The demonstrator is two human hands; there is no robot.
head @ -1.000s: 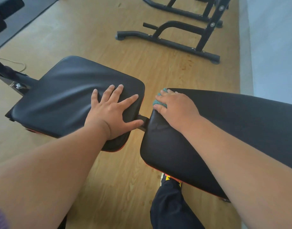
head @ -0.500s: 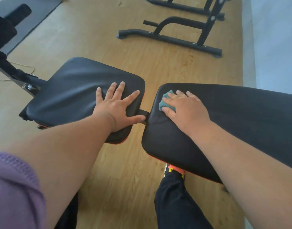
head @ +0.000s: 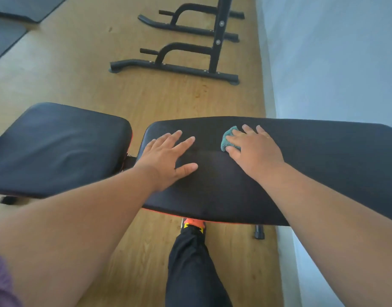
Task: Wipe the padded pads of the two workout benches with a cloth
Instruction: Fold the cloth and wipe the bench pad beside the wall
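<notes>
Two black padded pads of one bench lie in front of me: a shorter seat pad (head: 57, 149) on the left and a long back pad (head: 323, 165) on the right. My left hand (head: 166, 158) rests flat, fingers spread, on the left end of the long pad. My right hand (head: 254, 149) presses a small teal cloth (head: 228, 139) onto the long pad with straight fingers; most of the cloth is hidden under the palm.
A black metal rack base (head: 175, 67) stands on the wooden floor beyond the bench. A pale wall (head: 334, 63) runs along the right. My leg in dark trousers (head: 190, 262) and an orange shoe (head: 194, 222) are under the long pad. Dark mats (head: 4, 34) lie far left.
My left hand has left the seat pad and now rests on the long pad. My right hand with the cloth has slid to the right along the long pad.
</notes>
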